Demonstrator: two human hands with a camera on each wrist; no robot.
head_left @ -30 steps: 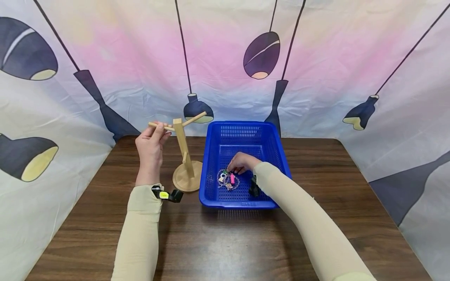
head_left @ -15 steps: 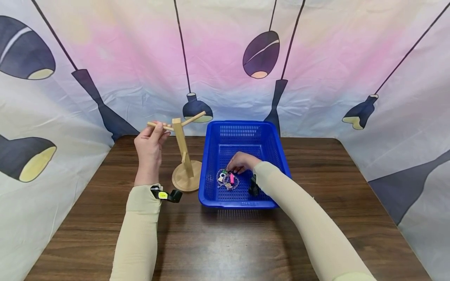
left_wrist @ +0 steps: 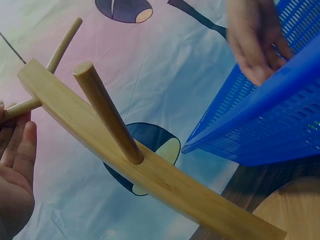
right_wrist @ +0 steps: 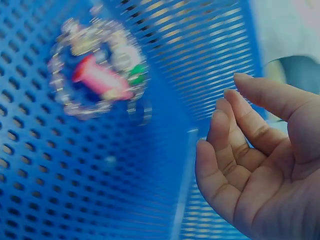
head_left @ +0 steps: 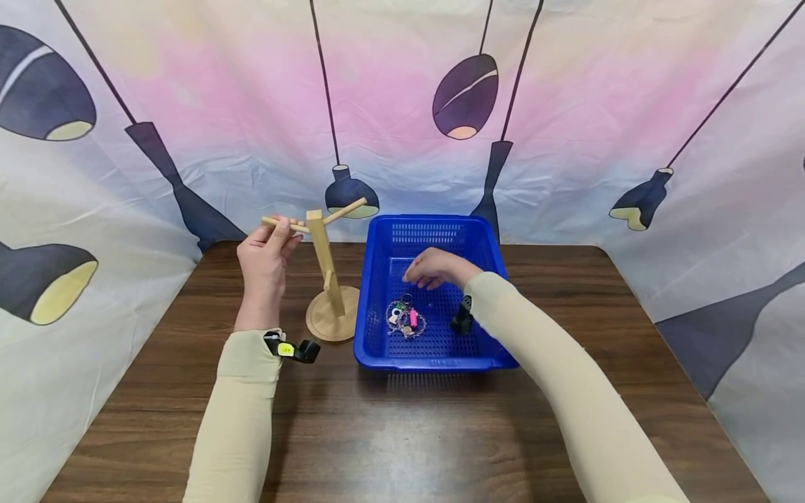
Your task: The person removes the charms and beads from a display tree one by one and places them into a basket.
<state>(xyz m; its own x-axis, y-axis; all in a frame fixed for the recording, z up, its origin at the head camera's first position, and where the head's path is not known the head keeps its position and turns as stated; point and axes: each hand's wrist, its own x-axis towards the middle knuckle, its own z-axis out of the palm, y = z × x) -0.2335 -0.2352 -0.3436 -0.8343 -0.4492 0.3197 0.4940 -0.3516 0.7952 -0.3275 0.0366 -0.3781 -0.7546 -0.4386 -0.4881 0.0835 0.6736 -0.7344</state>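
Note:
My left hand (head_left: 263, 262) pinches one peg of a wooden peg stand (head_left: 323, 251), which has an upright post and a round base. In the left wrist view that peg (left_wrist: 24, 107) meets the fingertips at the left edge. Inside the blue plastic basket (head_left: 437, 365) lies a small heap of beaded loops (head_left: 405, 323) with a pink spool-like charm (right_wrist: 102, 80), a green piece and a thin ring. My right hand (head_left: 438, 269) hovers in the basket above and beyond the heap. Its fingers (right_wrist: 215, 165) bend loosely and hold nothing, apart from the beads.
A dark wooden table (head_left: 402, 433) carries the stand and, right of it, the basket. The basket's high perforated walls surround my right hand. Behind the table hangs a cloth (head_left: 251, 105) printed with lamps.
My right hand has lifted off the beaded loops and drawn away toward the back of the basket. The left hand keeps its grip on the peg.

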